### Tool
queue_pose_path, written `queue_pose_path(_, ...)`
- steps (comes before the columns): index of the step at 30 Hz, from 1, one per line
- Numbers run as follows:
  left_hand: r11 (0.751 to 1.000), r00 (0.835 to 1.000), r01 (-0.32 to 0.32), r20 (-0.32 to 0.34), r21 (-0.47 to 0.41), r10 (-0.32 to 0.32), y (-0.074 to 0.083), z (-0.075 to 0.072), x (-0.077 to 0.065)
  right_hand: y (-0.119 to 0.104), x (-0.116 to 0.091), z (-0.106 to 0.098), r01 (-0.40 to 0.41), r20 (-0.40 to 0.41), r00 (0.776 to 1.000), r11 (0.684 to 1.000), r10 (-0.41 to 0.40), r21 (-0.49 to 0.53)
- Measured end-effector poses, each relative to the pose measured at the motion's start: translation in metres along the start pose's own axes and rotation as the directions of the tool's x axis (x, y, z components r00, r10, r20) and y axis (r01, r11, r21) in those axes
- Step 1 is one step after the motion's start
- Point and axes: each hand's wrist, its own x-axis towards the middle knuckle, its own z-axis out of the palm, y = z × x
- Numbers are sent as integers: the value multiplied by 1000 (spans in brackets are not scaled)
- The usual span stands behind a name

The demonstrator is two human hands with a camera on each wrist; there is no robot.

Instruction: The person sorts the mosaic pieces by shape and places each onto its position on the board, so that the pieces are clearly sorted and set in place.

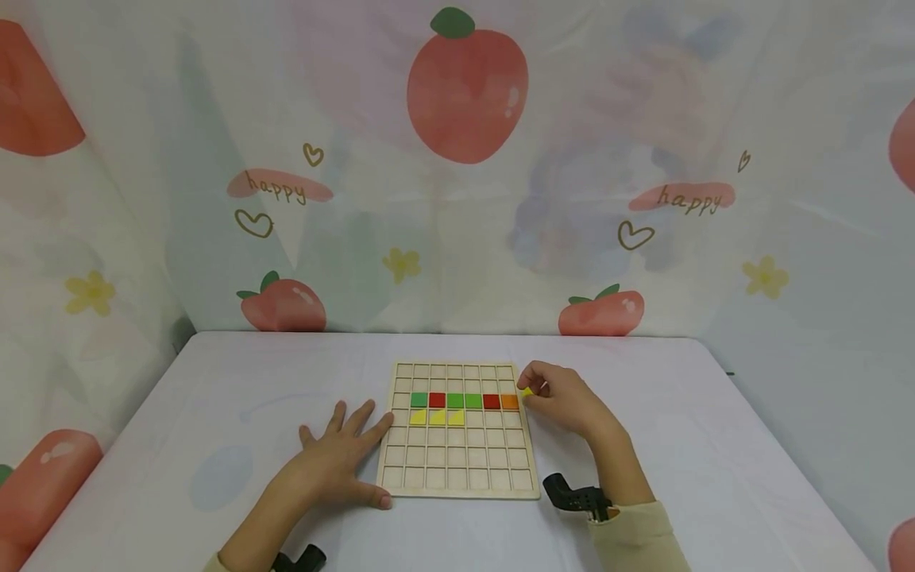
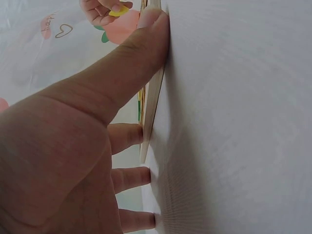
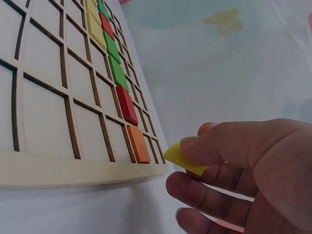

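A wooden grid board (image 1: 457, 469) lies flat on the table. One of its rows carries a green tile, red tiles, light green tiles and an orange tile (image 3: 138, 144) at the right end. Below that row sit 3 yellow triangular tiles (image 1: 437, 417) side by side. My right hand (image 1: 565, 397) pinches another yellow tile (image 3: 185, 158) between thumb and index finger, just off the board's right edge. My left hand (image 1: 332, 465) is spread at the board's left side, with the thumb (image 2: 153, 29) against its lower corner and the index fingertip touching its left edge.
The table (image 1: 715, 469) has a white cover. Behind it hangs a printed cloth (image 1: 457, 238) with fruit, hearts and flowers. Black devices are strapped at the wrists; the right one (image 1: 572, 494) stands near the board's lower right corner.
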Motion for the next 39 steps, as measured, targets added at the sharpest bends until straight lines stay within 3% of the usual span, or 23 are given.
queue_pose_path(8,1000,1000,6,-10,8,-6,0,1,1,-7,2,5,51,-20,999,999,-51,1)
queue_pose_path(39,1000,1000,-1,-8,-4,1,0,1,2,-25,6,26,68,32,997,998,-68,17)
